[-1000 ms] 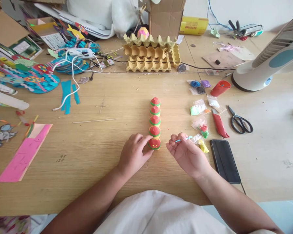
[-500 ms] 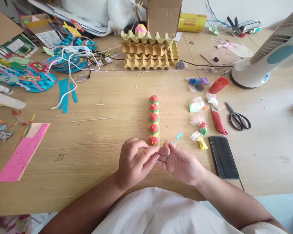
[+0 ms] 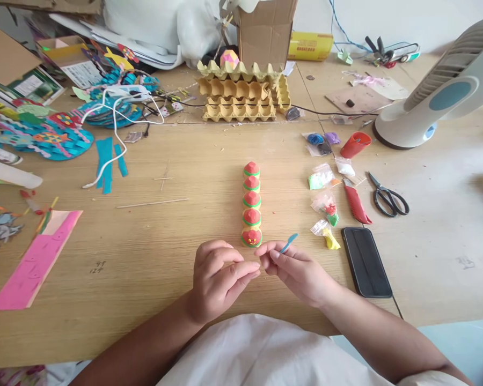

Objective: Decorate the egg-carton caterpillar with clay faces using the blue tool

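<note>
A caterpillar made from an egg-carton strip (image 3: 251, 201) lies lengthwise in front of me, its several bumps covered in red clay with green rims. Its nearest bump bears a small yellow face. Just below that face, my left hand (image 3: 221, 276) holds its thumb and index finger together in a pinch; whatever may be between them is too small to make out. My right hand (image 3: 295, 268) is closed around a blue plastic clay knife (image 3: 290, 242), whose blade points up and away. The fingertips of both hands are close together.
On the right lie bags of coloured clay (image 3: 322, 176), a red utility knife (image 3: 356, 201), black scissors (image 3: 387, 195) and a phone (image 3: 366, 262). A fan (image 3: 410, 118) and egg cartons (image 3: 239, 110) stand farther back. Thin sticks (image 3: 153, 203) and pink card (image 3: 36, 262) lie left.
My right hand has turned from palm-up to fingers curled over the clay knife. The hands have drawn slightly apart, and the view has shifted a little.
</note>
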`<state>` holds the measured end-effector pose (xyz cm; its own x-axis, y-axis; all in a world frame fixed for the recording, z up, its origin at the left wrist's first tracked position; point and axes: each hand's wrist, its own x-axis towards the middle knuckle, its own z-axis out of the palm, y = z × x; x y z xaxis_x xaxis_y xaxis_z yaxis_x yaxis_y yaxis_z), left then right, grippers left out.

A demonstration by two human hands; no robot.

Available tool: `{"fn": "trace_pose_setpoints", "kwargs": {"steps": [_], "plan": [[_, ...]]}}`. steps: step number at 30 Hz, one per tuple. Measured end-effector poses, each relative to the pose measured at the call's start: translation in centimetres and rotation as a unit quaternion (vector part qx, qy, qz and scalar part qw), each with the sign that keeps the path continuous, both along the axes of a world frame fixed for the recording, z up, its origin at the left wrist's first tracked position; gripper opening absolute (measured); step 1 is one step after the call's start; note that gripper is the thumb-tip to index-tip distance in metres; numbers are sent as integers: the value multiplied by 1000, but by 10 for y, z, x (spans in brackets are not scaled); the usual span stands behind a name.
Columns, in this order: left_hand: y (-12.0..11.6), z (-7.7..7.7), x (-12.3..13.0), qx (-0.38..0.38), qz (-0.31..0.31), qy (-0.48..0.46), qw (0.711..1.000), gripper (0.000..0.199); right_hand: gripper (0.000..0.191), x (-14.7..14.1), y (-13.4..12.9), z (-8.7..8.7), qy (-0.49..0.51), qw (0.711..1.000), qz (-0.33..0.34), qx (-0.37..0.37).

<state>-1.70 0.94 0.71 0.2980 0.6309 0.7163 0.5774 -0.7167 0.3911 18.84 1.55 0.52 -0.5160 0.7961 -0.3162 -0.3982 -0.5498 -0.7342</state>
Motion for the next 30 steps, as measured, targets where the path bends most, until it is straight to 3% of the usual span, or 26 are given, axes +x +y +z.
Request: {"fn": "trace_pose_setpoints", "kwargs": {"steps": [6,16,20,27,30], "plan": [[-1,-2,2,20,14,0,1000,12,22,0,-2,-5,-51,996,60,30],[-3,-10,6,-28,-27,-24,999,33,26,-3,-4,-10,-84,996,5,-11],[-3,-10,8,-27,-15,-22,999,30,29,-1,-2,-9,-114,993,-8,24],[-4,-10,5,-37,-17,-20,999,30,36,4,3,-2,-203,968,-20,149],[-2,-12,5,-44,-24,-19,999,32,27,1,4,-3,-181,974,-8,135]]}}
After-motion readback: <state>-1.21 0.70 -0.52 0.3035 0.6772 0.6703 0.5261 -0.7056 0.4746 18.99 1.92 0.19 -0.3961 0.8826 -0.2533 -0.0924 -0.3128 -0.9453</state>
